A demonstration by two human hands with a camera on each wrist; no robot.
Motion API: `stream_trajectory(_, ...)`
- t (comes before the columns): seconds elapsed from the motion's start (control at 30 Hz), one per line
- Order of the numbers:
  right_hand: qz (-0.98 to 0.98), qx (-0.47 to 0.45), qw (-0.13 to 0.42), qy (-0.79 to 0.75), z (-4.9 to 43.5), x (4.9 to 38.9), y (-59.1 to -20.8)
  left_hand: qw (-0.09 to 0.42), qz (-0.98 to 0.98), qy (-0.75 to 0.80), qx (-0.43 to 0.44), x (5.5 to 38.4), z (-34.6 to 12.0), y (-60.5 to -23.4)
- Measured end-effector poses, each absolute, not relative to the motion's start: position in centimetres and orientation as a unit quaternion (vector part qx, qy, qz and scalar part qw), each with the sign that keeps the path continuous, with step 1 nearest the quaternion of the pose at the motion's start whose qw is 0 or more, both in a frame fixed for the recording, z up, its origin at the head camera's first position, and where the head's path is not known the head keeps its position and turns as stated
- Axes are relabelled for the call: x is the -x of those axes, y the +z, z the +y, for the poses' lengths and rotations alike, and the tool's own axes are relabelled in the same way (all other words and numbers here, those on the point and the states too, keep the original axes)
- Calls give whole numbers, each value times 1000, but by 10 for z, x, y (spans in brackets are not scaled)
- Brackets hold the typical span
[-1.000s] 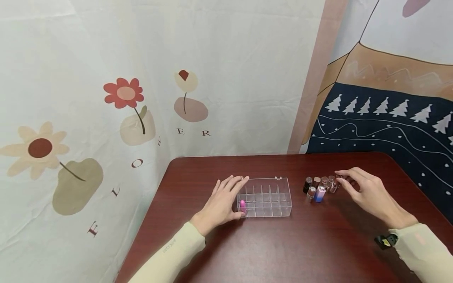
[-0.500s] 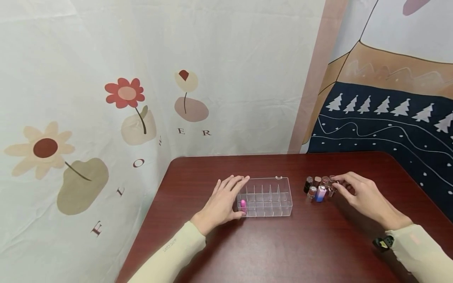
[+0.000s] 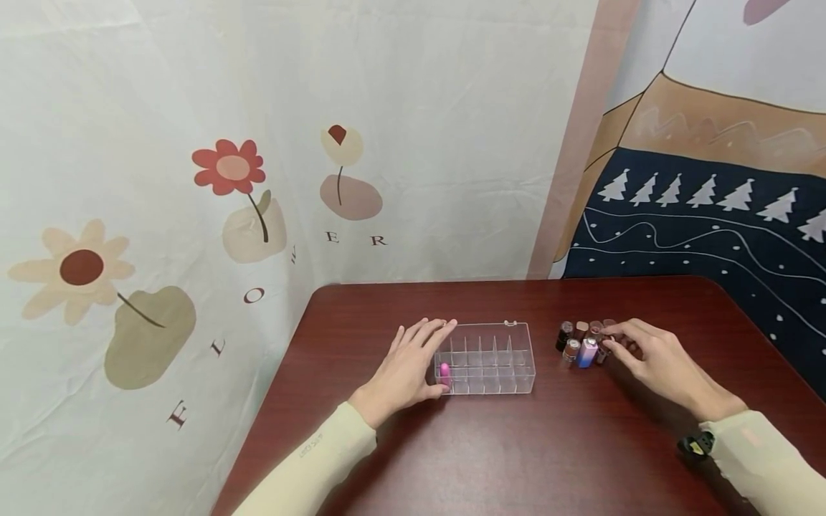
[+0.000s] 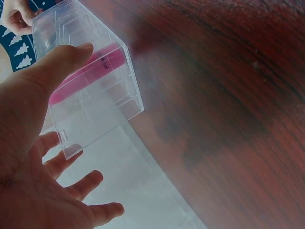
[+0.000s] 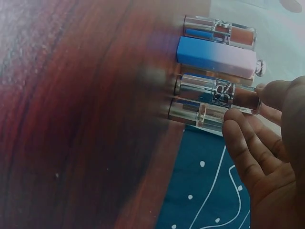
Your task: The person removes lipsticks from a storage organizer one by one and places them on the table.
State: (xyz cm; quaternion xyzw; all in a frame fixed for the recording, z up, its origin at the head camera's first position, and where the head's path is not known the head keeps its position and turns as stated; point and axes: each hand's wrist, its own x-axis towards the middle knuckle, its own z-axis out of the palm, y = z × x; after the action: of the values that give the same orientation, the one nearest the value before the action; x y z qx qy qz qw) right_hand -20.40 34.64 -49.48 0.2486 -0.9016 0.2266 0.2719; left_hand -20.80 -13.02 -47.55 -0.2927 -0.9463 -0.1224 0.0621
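Observation:
On the table sits a clear divided lipstick organizer (image 3: 490, 373). A pink lipstick tube (image 4: 90, 74) stands in its left front compartment. My left hand (image 3: 406, 362) grips the organizer's left end, thumb on the front and fingertips at the back corner. To the right, my right hand (image 3: 665, 365) pinches a silver-based lipstick with a clear cap (image 5: 200, 90) by its top, between thumb and fingers. That lipstick stands upright, its base at the table. Beside it are a blue-to-pink lipstick (image 5: 214, 56), another silver lipstick (image 5: 186, 112) and a clear-capped one (image 5: 205, 31).
More upright lipsticks crowd the group, including a black one (image 3: 564, 335) and a brown-topped one (image 3: 581, 330). The dark red table (image 3: 484, 459) meets a printed wall cloth (image 3: 439, 215) behind. A navy cloth with white trees (image 3: 703, 229) hangs at the right.
My right hand has moved left and slightly nearer, from the far right of the lipstick group to the one beside the blue-pink lipstick. My left hand stays on the organizer.

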Motion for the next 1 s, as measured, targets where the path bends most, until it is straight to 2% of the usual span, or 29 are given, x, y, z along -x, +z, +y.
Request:
stream_trajectory(0.5,-906,-245,257,232,345,203,-500,59,-946,-125,292,207,-129,-474)
stream_trajectory(1.0,-909,-219,281,219,343,200,-488,59,-947,-126,291,207,-129,-473)
